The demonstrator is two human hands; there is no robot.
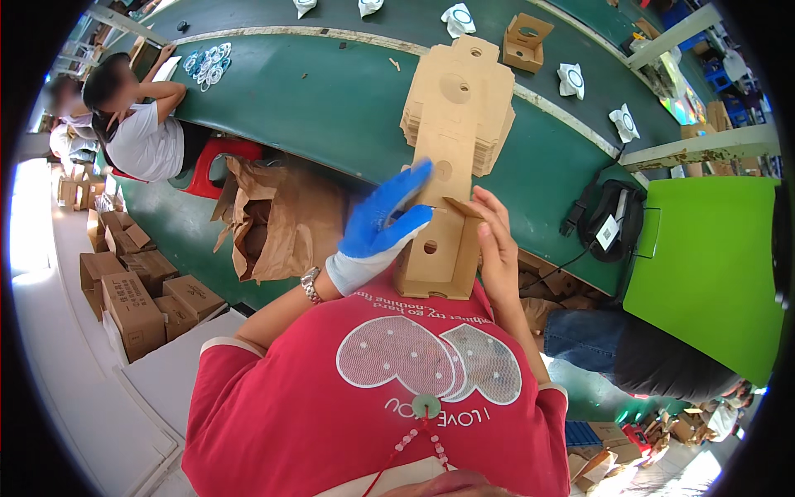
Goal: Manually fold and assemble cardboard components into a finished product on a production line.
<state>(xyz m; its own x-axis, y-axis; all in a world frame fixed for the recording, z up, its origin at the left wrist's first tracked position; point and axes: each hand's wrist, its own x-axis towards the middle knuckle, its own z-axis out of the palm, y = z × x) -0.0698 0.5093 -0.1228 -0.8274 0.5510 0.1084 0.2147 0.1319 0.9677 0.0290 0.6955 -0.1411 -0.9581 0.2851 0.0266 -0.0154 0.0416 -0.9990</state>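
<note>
A brown cardboard box (455, 248), partly folded up, is held close in front of my chest. Its near wall and right side stand up, a round hole shows inside, and its long lid panel stretches away from me. My right hand (497, 244) grips the right side, fingers along the wall and a small flap. On the left, my left hand (377, 228) wears a blue and white glove; its fingers are stretched out beside the panel, their tips slightly blurred. Just beyond lies a stack of flat cardboard blanks (497, 91) on the green table, partly behind the lid panel.
A folded box (523, 45) stands open on the far strip among several white wrapped pieces (571, 80). Blue and white rings (209, 65) lie far left, near a seated person (149, 124). A large paper bag (286, 219) stands left; a green panel (704, 273) is right.
</note>
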